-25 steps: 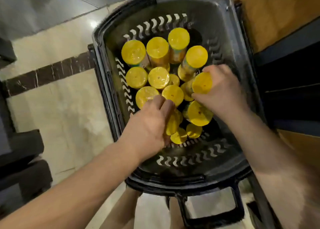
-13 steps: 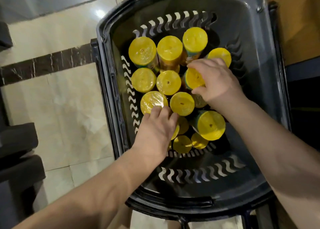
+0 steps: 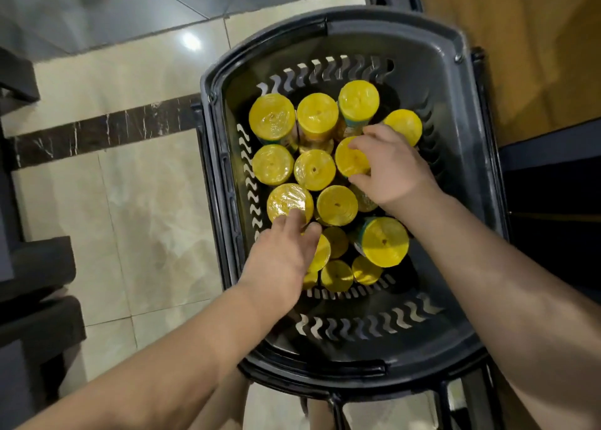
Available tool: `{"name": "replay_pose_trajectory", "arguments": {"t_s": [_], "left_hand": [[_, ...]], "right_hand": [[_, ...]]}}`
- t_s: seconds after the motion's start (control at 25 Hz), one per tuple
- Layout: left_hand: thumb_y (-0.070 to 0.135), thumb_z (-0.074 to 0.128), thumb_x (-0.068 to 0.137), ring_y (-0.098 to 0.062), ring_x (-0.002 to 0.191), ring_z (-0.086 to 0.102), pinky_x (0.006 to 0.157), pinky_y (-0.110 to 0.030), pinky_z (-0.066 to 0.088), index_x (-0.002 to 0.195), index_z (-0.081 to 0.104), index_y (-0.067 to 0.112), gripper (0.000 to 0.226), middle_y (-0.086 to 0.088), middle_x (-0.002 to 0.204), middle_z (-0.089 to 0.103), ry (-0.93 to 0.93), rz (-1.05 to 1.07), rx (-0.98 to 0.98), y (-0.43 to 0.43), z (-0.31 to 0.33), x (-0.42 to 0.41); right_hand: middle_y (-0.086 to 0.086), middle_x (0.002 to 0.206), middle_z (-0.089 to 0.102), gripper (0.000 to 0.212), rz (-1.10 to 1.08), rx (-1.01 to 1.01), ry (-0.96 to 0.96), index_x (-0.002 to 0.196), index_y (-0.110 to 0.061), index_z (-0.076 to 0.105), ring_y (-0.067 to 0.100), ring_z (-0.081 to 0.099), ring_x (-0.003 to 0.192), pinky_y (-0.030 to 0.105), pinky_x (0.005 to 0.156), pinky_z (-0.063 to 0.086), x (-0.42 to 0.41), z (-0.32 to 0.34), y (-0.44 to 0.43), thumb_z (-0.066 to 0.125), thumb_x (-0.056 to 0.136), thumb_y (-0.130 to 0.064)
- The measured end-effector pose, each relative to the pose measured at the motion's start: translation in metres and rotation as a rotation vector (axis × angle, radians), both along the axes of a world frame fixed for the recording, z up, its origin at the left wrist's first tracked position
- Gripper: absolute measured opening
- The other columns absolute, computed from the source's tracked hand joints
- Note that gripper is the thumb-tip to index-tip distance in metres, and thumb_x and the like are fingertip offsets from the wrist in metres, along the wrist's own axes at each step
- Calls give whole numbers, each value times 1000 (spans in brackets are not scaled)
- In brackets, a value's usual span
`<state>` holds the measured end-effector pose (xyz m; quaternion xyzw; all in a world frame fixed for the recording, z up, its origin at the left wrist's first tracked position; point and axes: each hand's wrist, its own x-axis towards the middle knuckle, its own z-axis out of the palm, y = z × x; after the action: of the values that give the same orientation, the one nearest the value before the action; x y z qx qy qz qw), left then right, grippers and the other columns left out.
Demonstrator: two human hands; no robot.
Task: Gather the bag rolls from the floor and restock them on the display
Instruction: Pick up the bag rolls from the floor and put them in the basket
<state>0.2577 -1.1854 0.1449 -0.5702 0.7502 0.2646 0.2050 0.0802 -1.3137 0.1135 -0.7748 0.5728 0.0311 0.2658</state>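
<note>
Yellow bag rolls (image 3: 314, 169) are packed inside a dark plastic basket (image 3: 455, 44). Most of them are stood on end in the middle of the basket, so only their round tops are seen. A few more are seen lower down, by the basket wall nearest the person. One tilted roll (image 3: 383, 242) is leaned toward the basket's right side, and a green band is seen on it.

The left hand (image 3: 276, 263) is reached in over the near-left part of the basket. Its fingers are held nearly straight, and their tips are rested on the top of a shiny roll (image 3: 286, 202) by the basket's left wall. Nothing is gripped by it.

The right hand (image 3: 395, 169) is placed over the middle of the basket. Its fingers and thumb are curled round a middle roll (image 3: 349, 162), which is pinched at its top edge.

The basket is stood on a pale tiled floor (image 3: 146, 202). A dark stripe (image 3: 107, 133) is set in the floor to the basket's left.
</note>
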Motion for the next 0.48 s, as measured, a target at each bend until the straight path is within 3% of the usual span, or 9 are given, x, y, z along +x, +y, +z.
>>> {"name": "replay_pose_trajectory", "arguments": {"t_s": [0.2, 0.48], "left_hand": [[32, 73, 87, -28, 133, 40, 101, -43, 49, 146, 38, 25, 68, -4, 146, 32, 86, 135, -78, -31, 95, 20], [45, 74, 82, -30, 141, 29, 116, -44, 33, 150, 36, 38, 79, -4, 156, 29, 131, -22, -262, -73, 389, 7]], "right_hand": [[3, 135, 51, 44, -17, -17, 7, 131, -23, 61, 30, 49, 125, 44, 97, 47, -20, 107, 12, 71, 88, -25], [5, 139, 50, 55, 52, -165, 119, 138, -26, 54, 31, 46, 129, 44, 99, 46, -29, 406, 41, 72, 86, -31]]}}
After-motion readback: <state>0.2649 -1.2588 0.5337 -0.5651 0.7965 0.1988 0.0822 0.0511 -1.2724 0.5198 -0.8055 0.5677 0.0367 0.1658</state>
